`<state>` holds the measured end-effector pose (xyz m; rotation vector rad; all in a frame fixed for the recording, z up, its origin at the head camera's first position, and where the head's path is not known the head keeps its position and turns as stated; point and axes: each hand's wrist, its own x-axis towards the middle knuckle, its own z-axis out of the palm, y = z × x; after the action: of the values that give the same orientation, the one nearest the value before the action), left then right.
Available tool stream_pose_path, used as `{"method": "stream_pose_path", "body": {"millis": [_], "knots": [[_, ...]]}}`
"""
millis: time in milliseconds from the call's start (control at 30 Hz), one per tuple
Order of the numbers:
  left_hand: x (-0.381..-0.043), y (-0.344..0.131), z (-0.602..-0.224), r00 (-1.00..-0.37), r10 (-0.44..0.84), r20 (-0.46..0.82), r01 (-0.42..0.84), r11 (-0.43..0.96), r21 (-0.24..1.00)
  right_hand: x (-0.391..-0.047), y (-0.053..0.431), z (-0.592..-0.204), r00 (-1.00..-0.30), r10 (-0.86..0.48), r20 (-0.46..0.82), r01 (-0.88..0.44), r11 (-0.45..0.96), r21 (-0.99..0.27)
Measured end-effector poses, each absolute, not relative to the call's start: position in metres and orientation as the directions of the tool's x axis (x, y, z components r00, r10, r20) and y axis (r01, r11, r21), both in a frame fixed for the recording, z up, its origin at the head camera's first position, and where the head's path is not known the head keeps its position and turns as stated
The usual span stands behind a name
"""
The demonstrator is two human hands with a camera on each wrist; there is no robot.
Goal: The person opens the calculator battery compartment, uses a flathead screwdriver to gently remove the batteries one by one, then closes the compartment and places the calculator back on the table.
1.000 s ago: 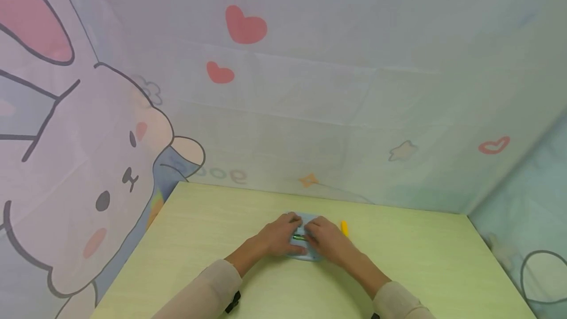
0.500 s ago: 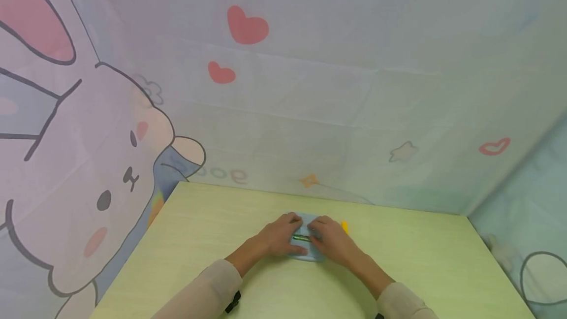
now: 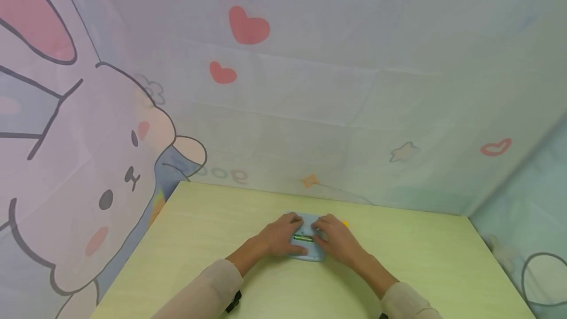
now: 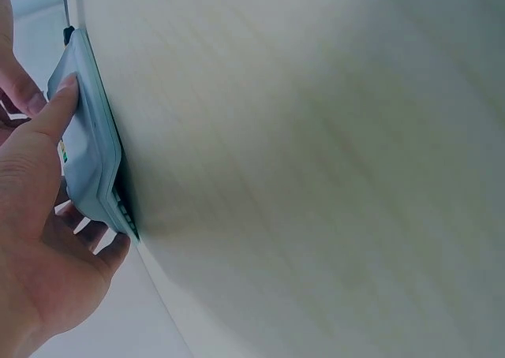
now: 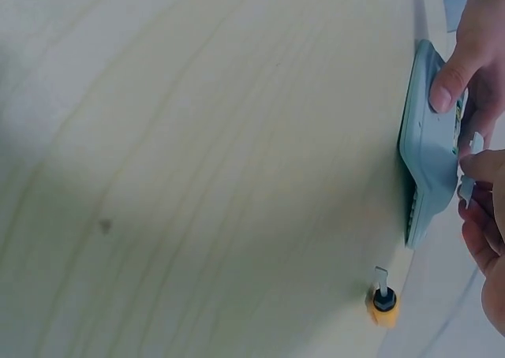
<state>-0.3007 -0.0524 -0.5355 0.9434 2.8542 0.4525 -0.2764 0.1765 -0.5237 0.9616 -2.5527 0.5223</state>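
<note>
A light blue calculator (image 3: 313, 256) lies face down on the table, its keys just showing along the underside in the wrist views. In its back sits a green battery (image 3: 303, 238), uncovered. My left hand (image 3: 279, 236) grips the calculator's left side, thumb on the back near the front edge and fingers at the far side. Over the right part hovers my right hand (image 3: 340, 241), pinching a small light blue battery cover (image 5: 467, 189) between thumb and fingers. In the right wrist view this cover is apart from the calculator's back.
A yellow-handled screwdriver (image 5: 384, 311) with a black collar and flat metal shaft lies on the table (image 3: 212, 220), right of the calculator. Beyond the table's back edge hangs a printed cloth (image 3: 310, 112) with a rabbit and hearts.
My right hand has shifted slightly right, exposing more of the green battery and hiding more of the yellow screwdriver handle. The left hand and calculator stay put.
</note>
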Motion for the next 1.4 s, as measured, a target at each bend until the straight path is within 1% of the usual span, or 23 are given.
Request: {"method": "stream_pose_path", "body": {"millis": [333,500,767,1000,1100,1400], "knots": [[-0.301,-0.052,-0.534,-0.805,0.593,-0.009,0.559,0.763,0.324,-0.276,0.186,-0.524,-0.73,-0.546,0.412,-0.654,0.732,-0.189],[-0.303,-0.052,-0.534,-0.806,0.592,-0.012,0.559,0.768,0.313,-0.276,0.191,-0.522,-0.739,-0.542,0.4,-0.65,0.729,-0.215],[-0.304,-0.052,-0.537,-0.809,0.588,-0.011,0.556,0.771,0.309,-0.276,0.194,-0.52,-0.73,-0.543,0.415,-0.662,0.713,-0.231],[-0.303,-0.052,-0.539,-0.811,0.585,-0.009,0.554,0.772,0.311,-0.276,0.197,-0.521,-0.76,-0.53,0.376,-0.638,0.718,-0.279],[-0.303,-0.052,-0.539,-0.814,0.581,-0.009,0.549,0.773,0.317,-0.276,0.198,-0.522,-0.763,-0.526,0.376,-0.636,0.714,-0.292],[-0.302,-0.052,-0.539,-0.816,0.578,-0.013,0.543,0.774,0.325,-0.278,0.203,-0.527,-0.758,-0.52,0.393,-0.638,0.716,-0.284]]}}
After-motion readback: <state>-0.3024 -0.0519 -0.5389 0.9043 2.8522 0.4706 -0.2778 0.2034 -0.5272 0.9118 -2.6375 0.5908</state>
